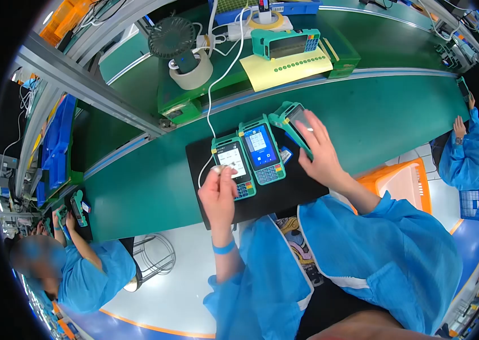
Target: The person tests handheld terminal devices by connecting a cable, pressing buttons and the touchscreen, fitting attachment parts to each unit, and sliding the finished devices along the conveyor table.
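Three green-cased payment terminals lie on a black mat. My left hand is closed in a pinch on the end of a white cable, over the left payment terminal, whose screen is lit white. Beside it, the middle payment terminal shows a blue screen with a white panel. My right hand has its fingers stretched out over the right payment terminal, which lies at an angle at the mat's far edge. Those fingers cover part of its screen; whether they touch it, I cannot tell.
A raised green shelf holds a small fan, another terminal and a yellow sheet. An orange bin stands below the bench at right. Co-workers sit at left and right.
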Demonstrator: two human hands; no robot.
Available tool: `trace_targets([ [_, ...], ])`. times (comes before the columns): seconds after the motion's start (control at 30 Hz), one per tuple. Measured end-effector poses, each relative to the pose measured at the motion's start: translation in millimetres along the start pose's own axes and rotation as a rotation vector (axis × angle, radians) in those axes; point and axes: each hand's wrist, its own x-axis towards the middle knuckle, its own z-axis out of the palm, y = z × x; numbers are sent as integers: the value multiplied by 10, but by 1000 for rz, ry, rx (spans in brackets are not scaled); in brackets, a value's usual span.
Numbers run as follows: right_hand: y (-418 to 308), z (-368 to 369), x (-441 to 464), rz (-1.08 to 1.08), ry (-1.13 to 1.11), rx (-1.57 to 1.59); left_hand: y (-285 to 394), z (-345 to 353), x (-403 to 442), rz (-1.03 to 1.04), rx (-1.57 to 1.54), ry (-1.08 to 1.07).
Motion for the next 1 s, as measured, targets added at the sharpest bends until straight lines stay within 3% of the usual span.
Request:
trace_targets([
  [0.07,-223,49,-37,-129,-26,94,-91,-105,-48,54,72,51],
  [0.17,-583,240,-39,-64,-240,89,-258,-104,-50,30,120,1],
  [0.27,-567,516,26,-60,-157,-58,-221,-16,-71,-87,101,-68],
  [0.4,-494,479,-2,132,-254,198,-257,-33,-52,-114,56,-132],
  [0.63,-511,411,-245,120,-226,410,-202,214,98,-149,63,-206],
  [0.83,-492,411,-278,117,-222,397,-67,226,185,-201,197,-343],
  [1.0,-499,393,-250,89,-270,349,-20,283,196,-186,232,-327],
])
